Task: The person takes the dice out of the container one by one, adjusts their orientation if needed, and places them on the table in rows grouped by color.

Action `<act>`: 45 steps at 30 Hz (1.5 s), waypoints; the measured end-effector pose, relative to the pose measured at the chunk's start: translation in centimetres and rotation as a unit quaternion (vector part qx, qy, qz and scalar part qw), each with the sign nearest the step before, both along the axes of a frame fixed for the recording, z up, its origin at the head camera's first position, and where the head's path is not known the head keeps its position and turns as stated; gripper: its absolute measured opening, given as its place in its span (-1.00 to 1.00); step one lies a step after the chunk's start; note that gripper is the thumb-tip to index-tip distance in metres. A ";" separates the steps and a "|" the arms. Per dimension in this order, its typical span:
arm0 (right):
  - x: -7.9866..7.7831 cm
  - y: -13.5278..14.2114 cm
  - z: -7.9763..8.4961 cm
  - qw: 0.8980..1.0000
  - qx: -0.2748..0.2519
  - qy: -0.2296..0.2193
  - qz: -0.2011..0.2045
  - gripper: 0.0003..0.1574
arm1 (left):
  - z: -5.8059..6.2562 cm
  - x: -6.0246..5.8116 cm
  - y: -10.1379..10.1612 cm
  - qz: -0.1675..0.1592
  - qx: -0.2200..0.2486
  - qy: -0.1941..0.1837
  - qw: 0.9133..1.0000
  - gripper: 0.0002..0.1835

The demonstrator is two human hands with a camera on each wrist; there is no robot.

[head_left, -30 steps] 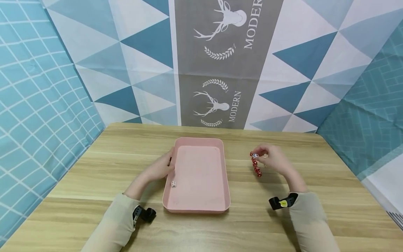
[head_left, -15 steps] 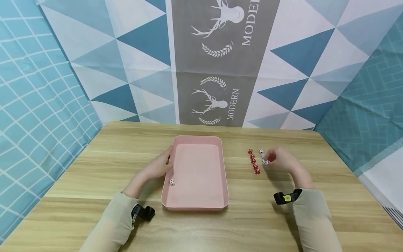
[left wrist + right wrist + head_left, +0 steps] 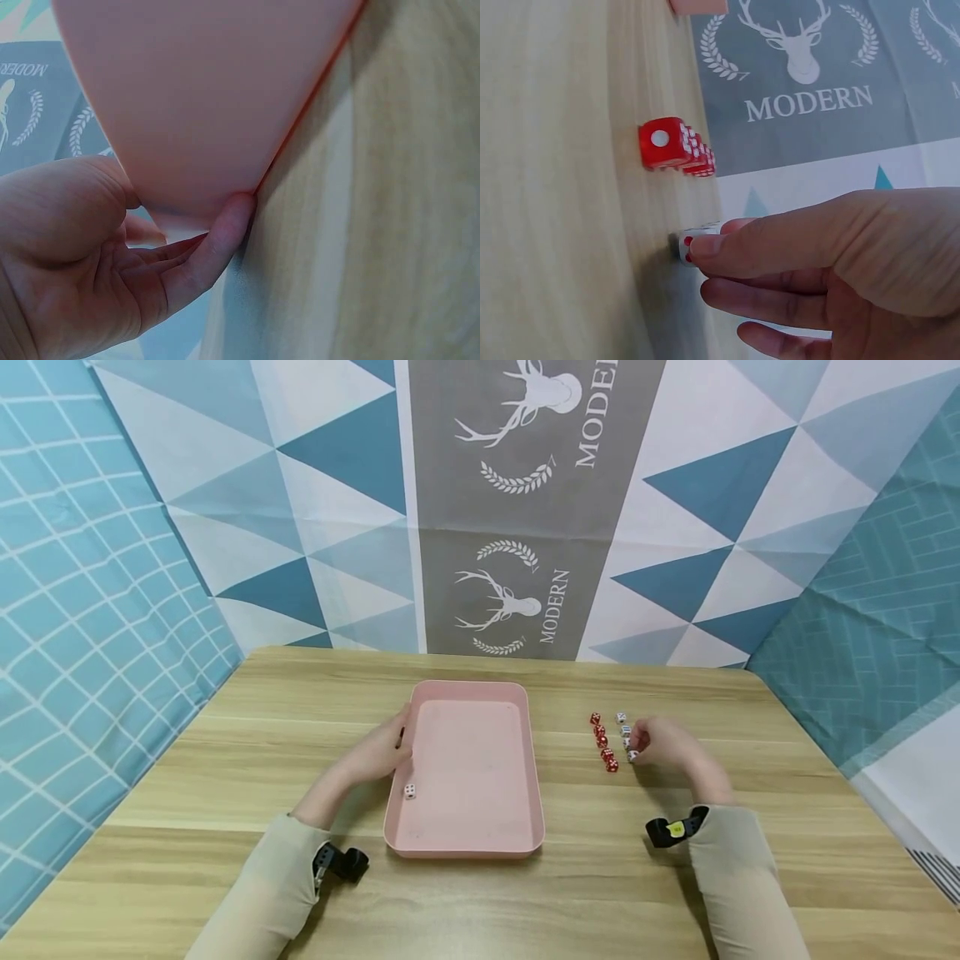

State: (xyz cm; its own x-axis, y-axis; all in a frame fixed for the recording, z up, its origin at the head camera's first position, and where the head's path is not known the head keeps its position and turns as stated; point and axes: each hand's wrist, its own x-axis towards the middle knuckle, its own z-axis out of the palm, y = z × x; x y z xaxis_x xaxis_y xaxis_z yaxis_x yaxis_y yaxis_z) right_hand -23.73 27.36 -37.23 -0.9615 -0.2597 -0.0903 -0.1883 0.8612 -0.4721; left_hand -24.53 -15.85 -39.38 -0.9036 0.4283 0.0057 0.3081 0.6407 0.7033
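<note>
A shallow pink tray (image 3: pixel 468 777) stands on the table, with one white die (image 3: pixel 409 791) inside near its left wall. At the outer left side, my left hand (image 3: pixel 378 747) holds that wall; the left wrist view has its bent fingers (image 3: pixel 214 251) against the far end of the wall. My right hand (image 3: pixel 667 747) pinches a white die (image 3: pixel 686 249) between thumb and fingers, low at the table, at the near end of a row of white dice (image 3: pixel 626 731). To their left runs a row of several red dice (image 3: pixel 602 741).
The wooden table (image 3: pixel 480 910) ends at the back against a patterned cloth (image 3: pixel 517 610). Blue tile-patterned cloth (image 3: pixel 90 610) hangs on the left and a teal one (image 3: pixel 885 602) on the right. Each wrist wears a black strap-on camera (image 3: pixel 345 864).
My right hand first carried a white die over the red row, then moved right and toward me to the white row, where the die now sits at the near end. The left hand stays put.
</note>
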 end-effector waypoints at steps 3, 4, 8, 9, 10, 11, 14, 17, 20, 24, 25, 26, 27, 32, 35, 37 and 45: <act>-0.1 -0.2 -0.3 1.000 0.002 -0.005 -0.002 -0.81 | 0.0 0.0 -0.1 -0.001 0.001 0.000 1.000 -0.25; -0.1 -0.2 -0.3 1.000 0.003 -0.006 -0.004 -0.81 | 0.0 0.0 -0.1 -0.001 0.000 0.002 1.000 -0.25; 0.0 -0.4 -0.2 1.000 0.010 -0.002 -0.014 -0.81 | 0.0 0.0 -0.2 0.001 -0.003 0.005 1.000 -0.25; 0.0 -0.4 -0.1 1.000 0.015 0.001 -0.017 -0.81 | 0.0 0.0 -0.2 0.001 -0.005 0.006 1.000 -0.25; 0.0 -0.5 0.1 1.000 0.019 0.003 -0.021 -0.82 | 0.0 0.0 -0.2 0.001 -0.006 0.007 1.000 -0.25; 0.1 -0.6 0.2 0.999 0.024 0.007 -0.024 -0.83 | 0.0 0.0 -0.2 0.001 -0.007 0.007 1.000 -0.25; 0.3 -1.0 0.6 0.999 0.030 0.023 -0.031 -0.87 | 0.0 0.1 -0.2 0.000 -0.008 0.007 1.000 -0.26; 0.5 -1.6 1.0 0.998 0.030 0.041 -0.034 -0.90 | 0.0 0.1 -0.2 -0.002 -0.007 0.004 1.000 -0.26; 0.6 -2.2 1.5 0.997 0.037 0.054 -0.040 -0.90 | 0.1 0.0 0.0 -0.004 -0.004 0.001 1.000 -0.26; 0.8 -3.3 2.4 0.996 0.048 0.071 -0.039 -0.86 | 0.1 0.0 0.0 -0.003 0.001 -0.004 1.000 -0.25; 0.8 -3.6 2.6 0.995 0.048 0.077 -0.036 -0.85 | 0.2 0.0 0.0 -0.002 0.002 -0.005 1.000 -0.25; 0.8 -3.9 2.8 0.995 0.047 0.083 -0.033 -0.86 | 0.2 0.0 0.0 -0.002 0.002 -0.005 1.000 -0.25; 0.8 -4.2 3.0 0.995 0.046 0.088 -0.032 -0.85 | 0.2 0.1 0.0 -0.001 0.003 -0.006 1.000 -0.25; 0.7 -5.6 3.7 0.994 0.031 0.103 -0.033 -0.83 | 0.1 0.1 0.0 -0.005 0.005 -0.007 1.000 -0.26; 0.5 -6.5 4.2 0.992 0.021 0.118 -0.045 -0.79 | 0.0 0.1 -0.1 -0.002 0.006 -0.013 1.000 -0.26; 0.4 -7.3 4.6 0.991 0.010 0.127 -0.051 -0.78 | 0.0 0.1 -0.1 -0.001 0.008 -0.016 1.000 -0.26; -0.4 -10.8 5.2 0.988 -0.038 0.142 -0.056 -0.72 | 0.2 0.2 0.0 -0.003 0.010 -0.011 1.000 -0.24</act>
State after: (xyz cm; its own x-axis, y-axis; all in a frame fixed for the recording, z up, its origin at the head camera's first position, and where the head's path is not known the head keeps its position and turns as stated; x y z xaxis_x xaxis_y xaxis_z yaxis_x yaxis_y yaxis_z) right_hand -24.17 16.58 -32.06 -0.9683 -0.1458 0.2027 -0.2278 0.8482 -0.4782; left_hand -24.37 -15.87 -39.22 -0.9014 0.4330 -0.0053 0.2961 0.6250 0.7223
